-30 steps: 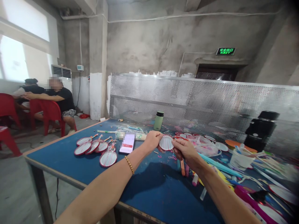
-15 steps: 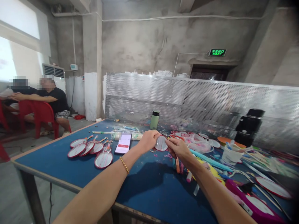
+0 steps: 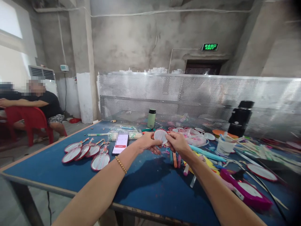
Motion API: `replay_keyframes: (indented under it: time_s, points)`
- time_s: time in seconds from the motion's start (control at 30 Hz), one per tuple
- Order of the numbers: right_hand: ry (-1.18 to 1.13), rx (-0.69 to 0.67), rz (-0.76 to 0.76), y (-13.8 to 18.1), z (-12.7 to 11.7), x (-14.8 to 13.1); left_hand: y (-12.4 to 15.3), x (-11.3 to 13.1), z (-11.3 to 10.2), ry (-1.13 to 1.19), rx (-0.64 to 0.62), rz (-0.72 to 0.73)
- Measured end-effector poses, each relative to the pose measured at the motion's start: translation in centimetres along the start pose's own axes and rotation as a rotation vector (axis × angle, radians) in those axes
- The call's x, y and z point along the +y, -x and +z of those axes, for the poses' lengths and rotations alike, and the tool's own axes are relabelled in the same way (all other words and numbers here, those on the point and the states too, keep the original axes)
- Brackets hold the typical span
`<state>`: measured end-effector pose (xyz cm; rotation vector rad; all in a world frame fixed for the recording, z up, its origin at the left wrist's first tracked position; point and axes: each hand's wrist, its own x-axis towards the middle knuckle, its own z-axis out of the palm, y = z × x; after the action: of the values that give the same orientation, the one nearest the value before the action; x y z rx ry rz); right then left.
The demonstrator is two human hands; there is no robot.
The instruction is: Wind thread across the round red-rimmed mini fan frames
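Observation:
Both my hands meet above the middle of the blue table (image 3: 141,191). My left hand (image 3: 147,143) and my right hand (image 3: 178,142) pinch a small round white fan face with a red rim (image 3: 160,136) between them, held upright. A gold bead bracelet sits on my left wrist. Finished red-rimmed round fans (image 3: 86,152) lie in a row to the left. A phone (image 3: 120,140) with a lit screen lies just left of my left hand. Coloured handles and sticks (image 3: 178,161) lie under my right hand.
A green bottle (image 3: 151,118) stands at the back by the perforated metal screen (image 3: 188,97). A white cup (image 3: 224,145), a black device (image 3: 240,118), loose fan faces and magenta pieces (image 3: 244,190) crowd the right side. People sit on red chairs (image 3: 30,121) at far left.
The camera has swung right and dropped slightly. My hands stayed together on the fan face, which has turned from edge-on back to facing me and sits a little higher.

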<state>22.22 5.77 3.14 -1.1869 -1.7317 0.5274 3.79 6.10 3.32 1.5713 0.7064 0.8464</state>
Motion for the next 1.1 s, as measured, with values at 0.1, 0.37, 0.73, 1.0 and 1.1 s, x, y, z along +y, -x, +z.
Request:
replay_keyframes:
  time_s: [0.1,0.37,0.73,1.0,1.1]
  points:
    - [0.010,0.008,0.001,0.1,0.0,-0.1,-0.2,-0.2,0.3,0.036,0.022,0.019]
    - [0.013,0.011,0.023,0.0,0.1,-0.1,-0.4,-0.3,0.6,0.035,0.079,0.028]
    - [0.119,-0.422,0.315,0.7,0.0,1.1,-0.9,-1.0,-2.0,-0.269,0.081,-0.129]
    - [0.217,-0.563,0.421,1.2,0.3,0.4,-0.8,-2.0,-1.9,-0.449,-0.084,-0.277]
    - [0.243,-0.579,0.411,1.2,0.3,0.6,-0.8,-2.0,-1.9,-0.490,-0.092,-0.301]
